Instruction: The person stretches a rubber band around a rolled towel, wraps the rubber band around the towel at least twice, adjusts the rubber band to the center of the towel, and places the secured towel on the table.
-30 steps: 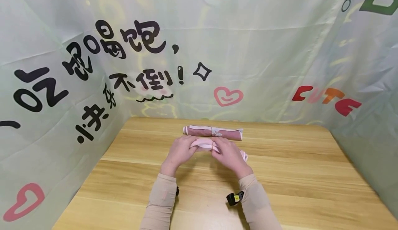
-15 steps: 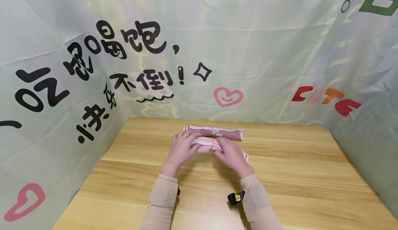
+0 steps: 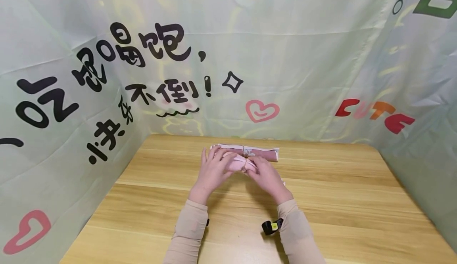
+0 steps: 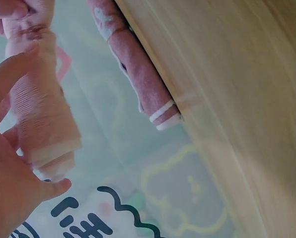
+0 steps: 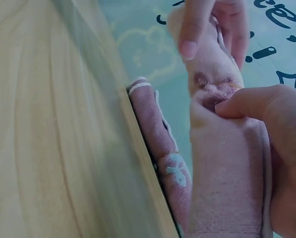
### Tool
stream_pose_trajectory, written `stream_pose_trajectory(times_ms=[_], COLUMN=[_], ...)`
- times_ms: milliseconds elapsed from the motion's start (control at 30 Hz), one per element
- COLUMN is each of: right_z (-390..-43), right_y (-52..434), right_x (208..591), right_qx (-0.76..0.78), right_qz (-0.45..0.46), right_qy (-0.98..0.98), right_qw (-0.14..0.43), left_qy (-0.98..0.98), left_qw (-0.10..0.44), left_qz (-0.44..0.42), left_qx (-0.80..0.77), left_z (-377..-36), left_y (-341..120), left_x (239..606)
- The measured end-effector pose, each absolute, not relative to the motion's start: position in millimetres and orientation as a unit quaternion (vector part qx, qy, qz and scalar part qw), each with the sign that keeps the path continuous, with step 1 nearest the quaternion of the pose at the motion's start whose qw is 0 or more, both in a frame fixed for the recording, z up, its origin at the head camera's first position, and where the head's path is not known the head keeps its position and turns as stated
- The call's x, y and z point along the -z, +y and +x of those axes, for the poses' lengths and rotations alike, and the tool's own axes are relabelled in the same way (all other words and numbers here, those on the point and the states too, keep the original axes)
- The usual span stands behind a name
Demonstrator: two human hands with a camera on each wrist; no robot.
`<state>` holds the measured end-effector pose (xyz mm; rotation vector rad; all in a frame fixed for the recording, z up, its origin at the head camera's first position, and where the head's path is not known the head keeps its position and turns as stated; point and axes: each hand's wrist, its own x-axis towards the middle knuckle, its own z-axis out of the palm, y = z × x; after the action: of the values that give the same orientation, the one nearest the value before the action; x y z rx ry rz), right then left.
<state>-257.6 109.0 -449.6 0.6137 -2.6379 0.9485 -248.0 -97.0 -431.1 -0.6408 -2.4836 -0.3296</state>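
A pale pink rolled towel [image 3: 235,164] is held between both hands, with a thin band cinching its middle. My left hand [image 3: 210,175] grips the roll's left part, thumb on the near side and some fingers raised. Close to the band, my right hand [image 3: 268,178] grips the other part; in the right wrist view its thumb presses the gathered cloth of the pink towel [image 5: 227,173] at the band. Just behind lies a second rolled towel [image 3: 265,154], mauve with white edging and a pale blue pattern, also banded. My left hand partly covers its left end.
Both rolls are over a wooden table [image 3: 339,200]. Printed cloth walls [image 3: 303,73] stand along its back and sides. A black strap device with a yellow label [image 3: 271,227] is on the right wrist.
The left hand has shifted slightly up and right, its fingers lifting and spreading. The pink towel has turned a little in the hands, and its right end shows less now.
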Motion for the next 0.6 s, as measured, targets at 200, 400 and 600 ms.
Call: stream_pose_trajectory(times_ms=[200,400,600], right_z=[-255.8,-254.4,-254.5], right_y=[112.7,120.5,126.4], right_x=[445.0,441.4,440.8], right_qx=[-0.367,-0.403,-0.416], right_qz=[0.226,0.254,0.272], right_qy=[-0.897,-0.878,-0.867], right_qw=[0.098,0.051,0.024], left_qy=[-0.923,-0.93,-0.943], left_qw=[0.256,0.229,0.19], left_qz=[-0.244,-0.248,-0.234], left_qx=[0.149,0.149,0.143], left_z=[-249.8,-251.3,-250.5], left_y=[-99.7,-102.9,-103.5], left_x=[432.7,433.7,432.2])
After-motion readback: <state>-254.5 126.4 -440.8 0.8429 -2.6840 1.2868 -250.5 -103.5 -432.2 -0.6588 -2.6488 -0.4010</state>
